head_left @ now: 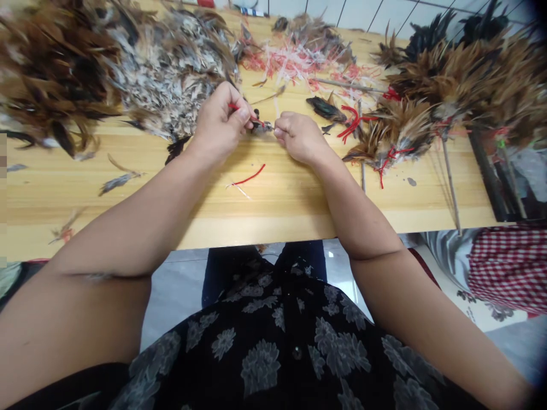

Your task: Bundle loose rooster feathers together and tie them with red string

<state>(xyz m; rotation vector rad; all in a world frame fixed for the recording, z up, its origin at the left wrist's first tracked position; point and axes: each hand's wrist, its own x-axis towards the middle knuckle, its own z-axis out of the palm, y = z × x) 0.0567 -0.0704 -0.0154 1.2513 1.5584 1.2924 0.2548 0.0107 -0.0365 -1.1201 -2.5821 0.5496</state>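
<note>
Wooden table (290, 196) | blue-white pack (252, 12), markings unreadable | left hand (223, 118) pinches red cord (258, 121)

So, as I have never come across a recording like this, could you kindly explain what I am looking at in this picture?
Of course. There is no machine here: these are a person's bare hands, seen by a camera worn on that person's head, looking forward and down. That is why the arms reach away from you.

On the wooden table lie a greyish feather pile and a brown feather pile at the left. At the right is a feather bundle with red ties, and near the middle, a loose red strand.

The left hand pinches a red strand. The right hand is closed close by; what its fingertips pinch is too small to tell.
</note>
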